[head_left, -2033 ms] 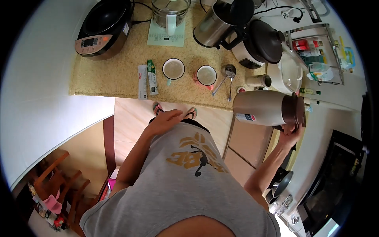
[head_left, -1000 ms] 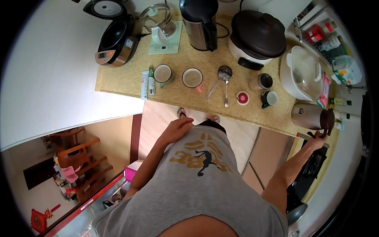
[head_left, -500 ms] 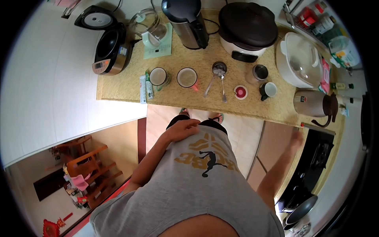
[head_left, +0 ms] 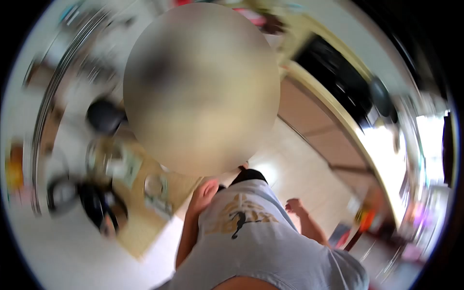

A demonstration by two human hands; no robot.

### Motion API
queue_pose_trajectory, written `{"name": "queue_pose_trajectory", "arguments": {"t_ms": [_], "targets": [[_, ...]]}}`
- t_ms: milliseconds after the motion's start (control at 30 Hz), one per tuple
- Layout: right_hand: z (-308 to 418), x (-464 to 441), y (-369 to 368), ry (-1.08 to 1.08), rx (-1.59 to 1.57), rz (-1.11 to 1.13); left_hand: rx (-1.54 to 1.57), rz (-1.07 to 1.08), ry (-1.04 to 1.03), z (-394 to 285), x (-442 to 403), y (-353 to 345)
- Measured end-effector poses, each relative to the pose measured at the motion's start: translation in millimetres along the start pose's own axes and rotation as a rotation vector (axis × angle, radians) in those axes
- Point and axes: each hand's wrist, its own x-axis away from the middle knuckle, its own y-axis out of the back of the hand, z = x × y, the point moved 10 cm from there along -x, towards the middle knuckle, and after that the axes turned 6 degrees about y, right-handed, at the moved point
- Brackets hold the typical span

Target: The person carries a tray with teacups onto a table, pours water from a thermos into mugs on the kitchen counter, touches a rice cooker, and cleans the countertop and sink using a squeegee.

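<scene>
My left hand (head_left: 205, 193) hangs beside the grey shirt (head_left: 251, 227), near the corner of the speckled counter; motion blur smears its fingers. On the other side of the body is my right hand (head_left: 296, 207), low over the floor, with its fingers too blurred to read. No object shows in either hand. A mug (head_left: 154, 184) stands on the counter to the left of my left hand. Further left is the rice cooker (head_left: 101, 208), beside the glass pot (head_left: 112, 162). A large round blur hides the middle of the counter.
The counter (head_left: 137, 237) lies at the left, its edge running up toward my left hand. A black stove (head_left: 336, 75) and a dark pan (head_left: 381, 95) are at the upper right, above brown cabinets (head_left: 314, 108). Tiled floor (head_left: 299, 166) stretches between the counter and the right side.
The view has swung round sharply to the right and blurred. My right hand, lately off the large thermos jug's handle, now hangs by the body. The jug is no longer clearly visible.
</scene>
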Motion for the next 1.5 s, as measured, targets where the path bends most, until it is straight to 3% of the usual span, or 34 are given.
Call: {"name": "queue_pose_trajectory", "arguments": {"t_ms": [33, 67, 100, 233, 333, 567, 800, 967, 1067, 1200, 1300, 1367, 1500], "targets": [[0.9, -6.0, -3.2, 0.409, 0.145, 0.072, -0.043, 0.022, 0.071, 12.1, 0.4, 0.9], [-7.1, 25.3, 2.9, 0.256, -0.116, -0.06, -0.009, 0.079, 0.091, 27.7, 1.3, -2.0], [11.0, 77.9, -0.1, 0.2, -0.156, -0.149, -0.13, 0.144, 0.103, 34.0, 1.2, -6.4], [-10.1, 164.3, -7.1, 0.366, -0.334, -0.252, -0.164, 0.401, 0.37, 85.1, 22.5, -46.2], [-70.7, 197.4, -31.6, 0.268, -0.14, -0.23, -0.292, 0.408, 0.38, 84.9, 35.0, -66.0], [-281.2, 209.8, -53.1, -0.125, -0.371, -0.28, -0.481, 0.441, 0.24, 76.9, 45.7, -129.8], [-320.7, 181.7, -9.1, -0.051, -0.604, -0.328, -0.615, 0.52, 0.337, 117.5, 52.0, -224.4], [-353.5, 165.0, 80.5, 0.182, -0.788, -0.467, -0.836, 0.576, 0.384, 144.2, 62.1, -377.1], [-408.9, 198.5, 139.0, 0.087, -1.012, -0.63, -0.819, 0.678, 0.315, 159.9, 66.5, -494.3], [-518.3, 212.7, 120.0, -0.105, -1.305, -0.726, -0.907, 0.877, 0.309, 190.3, 78.5, -621.6], [-590.9, 225.7, 77.1, -0.265, -1.457, -0.8, -0.948, 0.969, 0.327, 212.9, 97.6, -687.9], [-624.9, 234.0, 34.6, -0.505, -1.581, -0.818, -1.083, 0.994, 0.342, 225.8, 107.5, -721.4], [-620.7, 219.8, -21.0, -0.644, -1.683, -0.735, -1.169, 1.073, 0.418, 265.3, 91.9, -774.2]]}}
